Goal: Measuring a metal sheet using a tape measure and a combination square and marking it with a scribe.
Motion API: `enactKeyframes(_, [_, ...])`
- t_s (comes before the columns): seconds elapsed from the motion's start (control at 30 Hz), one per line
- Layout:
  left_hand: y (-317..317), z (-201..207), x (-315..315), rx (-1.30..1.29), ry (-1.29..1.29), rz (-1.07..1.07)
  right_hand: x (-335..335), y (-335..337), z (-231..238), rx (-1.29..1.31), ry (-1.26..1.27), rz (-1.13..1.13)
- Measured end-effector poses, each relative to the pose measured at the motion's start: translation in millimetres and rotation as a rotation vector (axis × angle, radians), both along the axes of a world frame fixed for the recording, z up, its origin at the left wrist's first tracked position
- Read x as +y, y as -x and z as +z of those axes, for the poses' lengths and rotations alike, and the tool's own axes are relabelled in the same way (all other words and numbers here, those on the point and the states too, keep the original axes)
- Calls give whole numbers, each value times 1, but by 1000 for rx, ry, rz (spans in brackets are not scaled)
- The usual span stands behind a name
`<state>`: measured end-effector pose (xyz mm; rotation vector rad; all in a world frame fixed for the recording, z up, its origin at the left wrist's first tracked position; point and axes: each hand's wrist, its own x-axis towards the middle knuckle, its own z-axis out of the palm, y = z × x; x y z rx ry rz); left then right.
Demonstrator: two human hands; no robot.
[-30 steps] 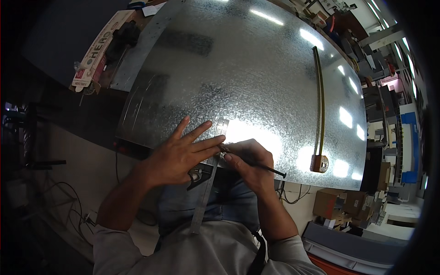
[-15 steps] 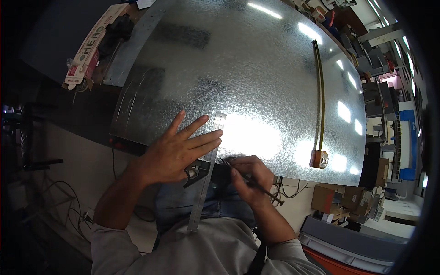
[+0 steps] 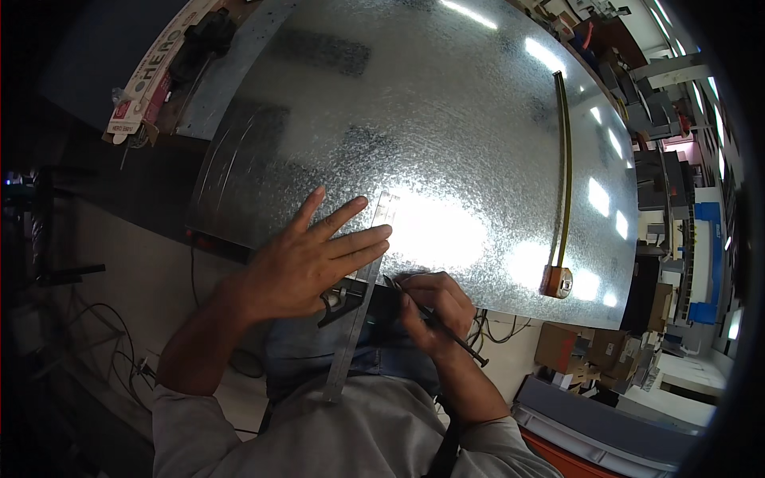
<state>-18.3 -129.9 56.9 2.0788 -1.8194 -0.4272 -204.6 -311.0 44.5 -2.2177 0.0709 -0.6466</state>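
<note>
A large shiny galvanized metal sheet lies in front of me. Across its near edge rests a combination square; its steel rule runs from the sheet back toward my body, and its dark head sits by that edge. My left hand is spread flat on the sheet, two fingertips reaching onto the rule; its thumb is hidden. Just right of the rule, my right hand closes around a dark, slim scriber, its pointed end by the sheet's near edge.
A tape measure lies on the sheet's right side, its yellow blade pulled out toward the far edge. A long carton and a dark tool lie at the far left. Cardboard boxes and cables are at the right.
The whole view has turned slightly. Both hands and the square stay almost in place, while the scriber's back end sits a little lower.
</note>
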Motion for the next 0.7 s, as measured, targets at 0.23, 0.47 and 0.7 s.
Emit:
enactKeyframes(0.23, [0,-1,0,37,-1,5,-2,-1,1,-12,-6,24])
enactKeyframes(0.47, [-1,0,0,29,-7,1,-1,-1,0,-13,-8,17])
enactKeyframes(0.7, [0,-1,0,23,-3,0,0,-2,13,13,150,83])
